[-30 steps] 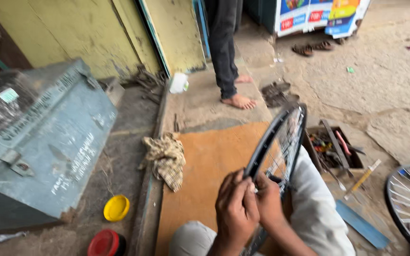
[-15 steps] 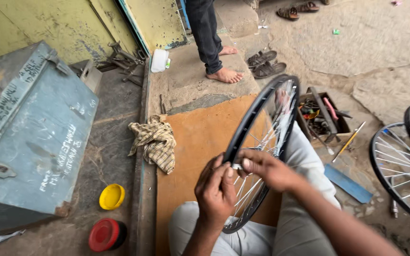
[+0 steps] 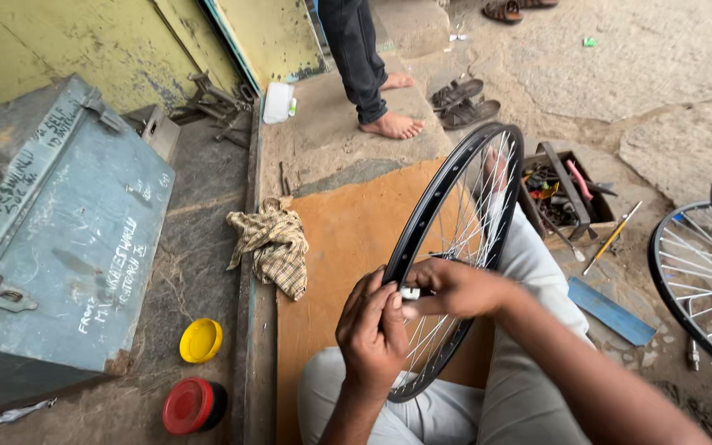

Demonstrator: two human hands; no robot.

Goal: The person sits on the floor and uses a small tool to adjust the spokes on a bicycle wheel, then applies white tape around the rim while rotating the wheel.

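Gripping the near edge of a black, silver-spoked bicycle wheel rim (image 3: 455, 247), the left hand (image 3: 372, 334) wraps its fingers closed around the rim from below. The right hand (image 3: 453, 287) pinches a small white piece (image 3: 409, 292) against the same stretch of rim. The wheel stands upright on the person's lap, above an orange board (image 3: 348, 247). To the left lie a red round lid (image 3: 189, 405), a yellow round lid (image 3: 200, 340) and a checked cloth (image 3: 274, 245), beside a grey-blue metal trunk (image 3: 59, 239), lid shut. Farther right, an open wooden tray (image 3: 566, 194) holds mixed tools.
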